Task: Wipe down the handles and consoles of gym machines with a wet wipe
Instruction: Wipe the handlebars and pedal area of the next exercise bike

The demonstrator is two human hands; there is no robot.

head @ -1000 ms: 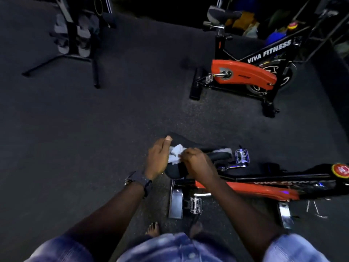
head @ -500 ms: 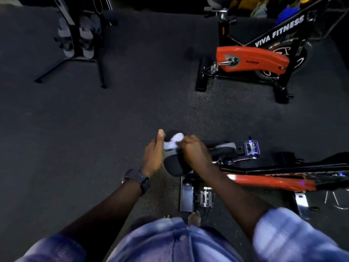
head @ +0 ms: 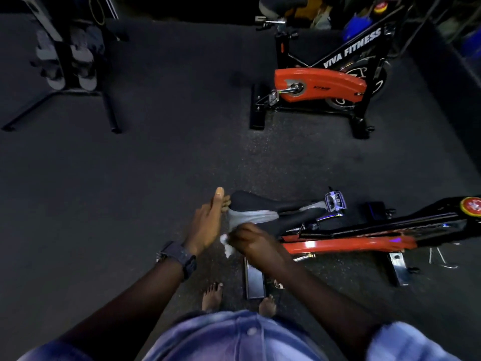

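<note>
At the saddle [head: 256, 208] of the near bike
Right hand [head: 251, 241] gripped the wet wipe [head: 227, 243] at six o'clock; left hand [head: 208, 225] lay flat at nine.

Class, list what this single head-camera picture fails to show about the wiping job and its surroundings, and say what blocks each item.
1. Wet wipe: mostly hidden inside the right hand; only a white corner shows.
2. Left hand fingers: behind the saddle, so their hold is unclear.
3. Near bike: handlebars and console cut off by the right edge.
4. Far bike: its handlebar end is lost in dark clutter.
5. Rack at top left: too dark to identify.
</note>
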